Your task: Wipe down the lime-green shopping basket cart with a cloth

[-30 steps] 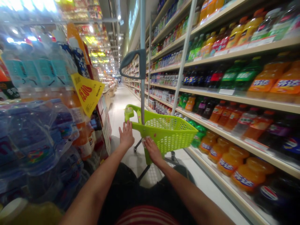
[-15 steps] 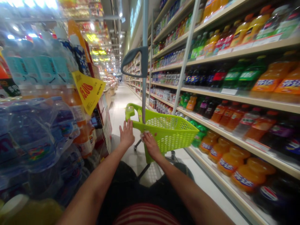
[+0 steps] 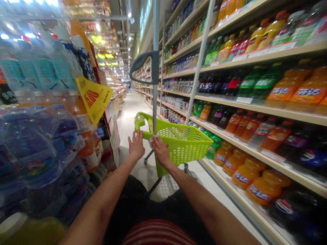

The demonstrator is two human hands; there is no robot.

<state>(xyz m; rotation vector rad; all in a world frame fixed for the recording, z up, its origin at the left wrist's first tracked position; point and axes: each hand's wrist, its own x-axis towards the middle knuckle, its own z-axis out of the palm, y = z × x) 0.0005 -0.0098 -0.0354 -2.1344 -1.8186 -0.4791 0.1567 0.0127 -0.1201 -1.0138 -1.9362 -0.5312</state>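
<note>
A lime-green shopping basket cart [image 3: 189, 149] with perforated sides stands in front of my knees. My left hand [image 3: 136, 149] has its fingers spread, with the fingertips at the cart's near left rim. Under the fingers of my right hand [image 3: 161, 152] is a crumpled white tissue [image 3: 151, 139], pressed on the basket's near side just below the rim. Part of the tissue is hidden by the hand. A grey pole [image 3: 155, 37] rises from the cart, carrying a dark grey loop handle [image 3: 143, 81].
Shelves of soft drink bottles [image 3: 263, 189] line the right side. Stacked shrink-wrapped water bottles [image 3: 38, 149] and a yellow price sign [image 3: 94, 98] stand close on the left. A pale tiled aisle [image 3: 129, 105] runs ahead between them.
My right hand has slid a little up and left along the basket's near side with the tissue. My left hand stays at the rim. The whole view has shifted slightly.
</note>
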